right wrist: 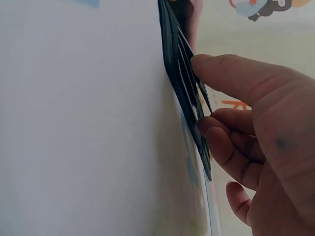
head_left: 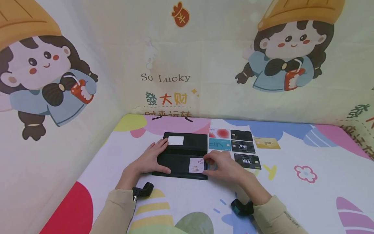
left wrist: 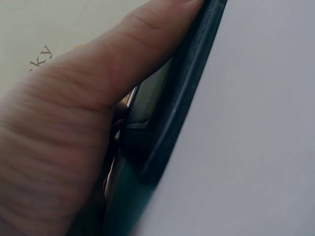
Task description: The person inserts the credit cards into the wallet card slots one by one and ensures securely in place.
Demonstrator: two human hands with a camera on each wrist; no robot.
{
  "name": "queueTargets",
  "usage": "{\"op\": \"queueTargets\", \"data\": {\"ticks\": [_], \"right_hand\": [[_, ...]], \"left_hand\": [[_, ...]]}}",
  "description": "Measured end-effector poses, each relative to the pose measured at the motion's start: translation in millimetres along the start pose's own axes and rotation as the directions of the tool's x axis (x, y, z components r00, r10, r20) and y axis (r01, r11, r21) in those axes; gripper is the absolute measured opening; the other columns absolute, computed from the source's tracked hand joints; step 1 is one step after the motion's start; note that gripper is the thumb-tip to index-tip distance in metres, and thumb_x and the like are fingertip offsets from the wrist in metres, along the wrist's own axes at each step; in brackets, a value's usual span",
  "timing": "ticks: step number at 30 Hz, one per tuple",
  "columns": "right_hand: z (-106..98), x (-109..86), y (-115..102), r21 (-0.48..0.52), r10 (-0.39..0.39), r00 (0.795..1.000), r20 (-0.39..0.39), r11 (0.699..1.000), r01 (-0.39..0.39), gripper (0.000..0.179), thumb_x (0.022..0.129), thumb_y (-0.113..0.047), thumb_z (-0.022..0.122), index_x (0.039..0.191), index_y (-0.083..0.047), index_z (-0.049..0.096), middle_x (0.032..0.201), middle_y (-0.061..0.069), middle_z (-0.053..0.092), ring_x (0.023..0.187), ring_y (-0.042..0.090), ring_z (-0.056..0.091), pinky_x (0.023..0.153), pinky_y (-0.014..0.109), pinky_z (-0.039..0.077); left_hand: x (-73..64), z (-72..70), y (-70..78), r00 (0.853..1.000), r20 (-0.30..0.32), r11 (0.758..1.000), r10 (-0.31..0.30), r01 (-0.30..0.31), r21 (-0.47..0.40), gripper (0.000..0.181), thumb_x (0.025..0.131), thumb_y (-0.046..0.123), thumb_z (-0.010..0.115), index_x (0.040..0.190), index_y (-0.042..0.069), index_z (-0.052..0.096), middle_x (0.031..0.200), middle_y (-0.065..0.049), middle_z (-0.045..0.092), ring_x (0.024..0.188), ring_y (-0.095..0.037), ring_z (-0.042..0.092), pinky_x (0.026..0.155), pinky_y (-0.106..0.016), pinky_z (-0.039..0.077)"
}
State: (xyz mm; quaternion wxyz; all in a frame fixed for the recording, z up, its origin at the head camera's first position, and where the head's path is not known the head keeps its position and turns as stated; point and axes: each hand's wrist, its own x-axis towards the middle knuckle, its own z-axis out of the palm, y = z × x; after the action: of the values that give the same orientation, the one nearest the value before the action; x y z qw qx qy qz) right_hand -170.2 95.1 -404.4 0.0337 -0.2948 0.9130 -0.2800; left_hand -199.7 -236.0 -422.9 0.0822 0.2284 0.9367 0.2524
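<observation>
Two-handed here: my left hand [head_left: 149, 160] is spread on the black card wallet [head_left: 179, 165], probably so it won't slide, right hand [head_left: 225, 166] pinching its right edge by the flower-print card [head_left: 195, 165]. Wallet's near the desk's [head_left: 280, 201] far edge, six loose cards [head_left: 243, 147] alongside.

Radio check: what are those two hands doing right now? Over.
Left grip spread on open black wallet's left side. Right grip pinching its right edge. Six cards lie right of it; apparently none blocking.

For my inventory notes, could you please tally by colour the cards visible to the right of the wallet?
Black cards: 3
Teal card: 1
Gold card: 1
White-and-red card: 1
Total visible: 6
</observation>
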Motion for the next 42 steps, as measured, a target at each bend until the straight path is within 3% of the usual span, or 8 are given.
{"op": "queueTargets", "data": {"ticks": [14,42], "right_hand": [[8,7.0,-9,-0.030,0.015,1.000,-0.013,0.999,-0.016,0.043,0.084,-0.031,0.085,0.118,-0.009,0.071,0.093,-0.007,0.061,0.088,0.013,0.052,0.090,0.046,0.039],[16,10.1,-19,-0.031,-0.042,0.999,-0.019,0.999,0.041,0.043,0.086,-0.028,0.082,0.120,-0.007,0.069,0.095,-0.006,0.057,0.091,0.014,0.053,0.092,0.047,0.039]], "left_hand": [[1.2,0.8,-0.9,1.000,-0.002,1.000,0.008,-0.008,0.002,0.120,0.069,0.055,0.087,0.159,0.003,0.027,0.168,-0.010,0.014,0.154,-0.030,0.009,0.123,-0.050,0.001],[1.2,0.1,-0.6,1.000,-0.002,1.000,0.003,-0.003,0.002,0.121,0.068,0.056,0.087,0.159,0.003,0.027,0.168,-0.011,0.014,0.153,-0.030,0.009,0.123,-0.051,0.002]]}}
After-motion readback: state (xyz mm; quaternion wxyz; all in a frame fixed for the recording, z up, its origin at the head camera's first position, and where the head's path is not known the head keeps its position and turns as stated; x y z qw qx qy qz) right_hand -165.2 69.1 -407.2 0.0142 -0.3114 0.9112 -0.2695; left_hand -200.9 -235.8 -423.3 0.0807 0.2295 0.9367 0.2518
